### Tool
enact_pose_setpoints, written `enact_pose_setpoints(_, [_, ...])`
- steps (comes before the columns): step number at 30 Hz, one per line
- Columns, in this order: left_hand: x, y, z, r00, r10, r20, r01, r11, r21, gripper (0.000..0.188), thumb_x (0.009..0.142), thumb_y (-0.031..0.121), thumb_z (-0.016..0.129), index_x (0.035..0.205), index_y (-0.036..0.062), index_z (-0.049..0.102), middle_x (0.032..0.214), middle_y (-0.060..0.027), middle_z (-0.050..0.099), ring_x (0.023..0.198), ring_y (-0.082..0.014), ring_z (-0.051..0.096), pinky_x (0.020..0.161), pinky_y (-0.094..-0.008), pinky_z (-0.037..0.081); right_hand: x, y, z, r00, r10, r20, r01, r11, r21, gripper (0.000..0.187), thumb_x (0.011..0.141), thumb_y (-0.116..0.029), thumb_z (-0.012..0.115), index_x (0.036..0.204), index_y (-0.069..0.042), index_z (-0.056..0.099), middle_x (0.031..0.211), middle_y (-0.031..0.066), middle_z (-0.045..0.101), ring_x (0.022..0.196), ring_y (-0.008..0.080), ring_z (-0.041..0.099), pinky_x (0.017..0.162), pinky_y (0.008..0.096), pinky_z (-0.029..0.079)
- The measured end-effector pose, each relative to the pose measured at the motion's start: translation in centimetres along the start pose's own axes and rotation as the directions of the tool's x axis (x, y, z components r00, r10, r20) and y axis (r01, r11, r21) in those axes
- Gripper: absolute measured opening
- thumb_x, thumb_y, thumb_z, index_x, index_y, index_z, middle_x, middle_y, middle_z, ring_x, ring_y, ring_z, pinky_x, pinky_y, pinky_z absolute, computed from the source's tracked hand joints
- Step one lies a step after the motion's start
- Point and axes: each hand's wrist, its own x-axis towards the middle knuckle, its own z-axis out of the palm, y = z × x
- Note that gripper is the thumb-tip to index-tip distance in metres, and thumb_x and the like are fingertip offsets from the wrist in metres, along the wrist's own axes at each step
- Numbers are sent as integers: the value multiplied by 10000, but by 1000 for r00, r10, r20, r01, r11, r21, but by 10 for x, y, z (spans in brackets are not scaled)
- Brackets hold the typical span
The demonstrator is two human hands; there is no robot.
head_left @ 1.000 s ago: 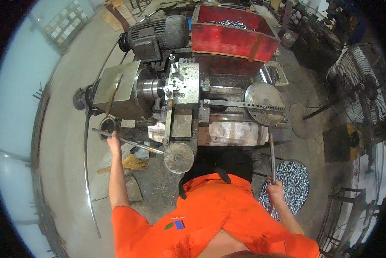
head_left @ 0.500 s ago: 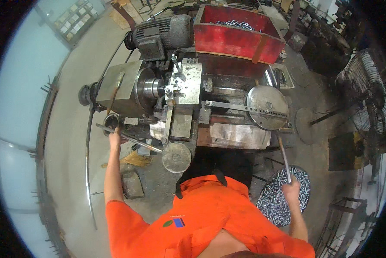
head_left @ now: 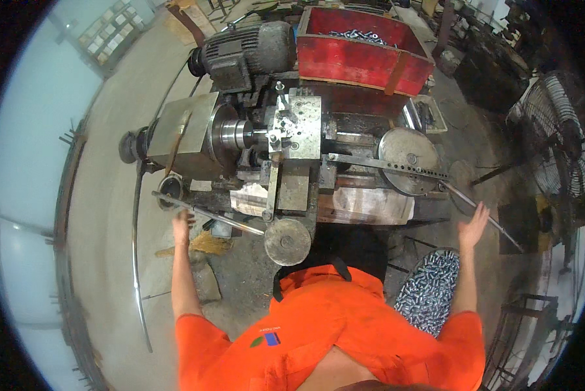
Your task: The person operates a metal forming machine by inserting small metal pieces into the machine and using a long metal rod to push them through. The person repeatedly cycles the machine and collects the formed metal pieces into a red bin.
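Observation:
My left hand [head_left: 182, 225] is just below the left lever rod [head_left: 208, 212], its fingers apart and not wrapped round it. That rod runs to a round metal disc [head_left: 287, 242] at the machine's front. On the right, my right hand [head_left: 473, 228] is open, with its fingers up against the right lever rod [head_left: 470, 197], which slants down to the right from the large round plate [head_left: 397, 140]. Between them is a steel tool block [head_left: 303, 130] on a slide, apart from the shiny spindle nose [head_left: 232, 135]. A perforated flat bar [head_left: 364, 161] links the slide to the plate.
Behind the machine are a motor [head_left: 247, 57] and a red box [head_left: 351, 62] holding small metal parts. A basin of similar parts [head_left: 428, 293] stands below my right arm. A brush [head_left: 177, 143] lies on the headstock, above a cup [head_left: 171, 189]. A fan [head_left: 556, 133] stands right.
The tool block and front disc have shifted right, away from the spindle. The right lever has swung up and outward; my right hand has opened. My left hand has let go of its rod.

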Motion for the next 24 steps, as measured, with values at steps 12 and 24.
enact_pose_setpoints(12, [-27, -107, 124, 935, 272, -228, -78, 784, 616, 519, 856, 495, 487, 906, -9, 601, 881, -207, 648, 827, -364, 637, 715, -461, 504, -72, -128, -59, 924, -156, 348, -123, 740, 661, 499, 573, -61, 593, 1067, -2, 626, 1003, 188, 639, 894, 308, 632, 792, 331, 496])
enact_pose_setpoints(24, [-31, -45, 35, 933, 4, 359, -262, 693, 672, 452, 792, 417, 634, 1025, 31, 592, 945, -191, 649, 934, -343, 614, 746, -442, 483, 4, -191, -97, 956, -286, 66, 160, 697, 699, 312, 586, -98, 567, 867, -47, 693, 558, 91, 546, 483, 164, 511, 499, 281, 420])
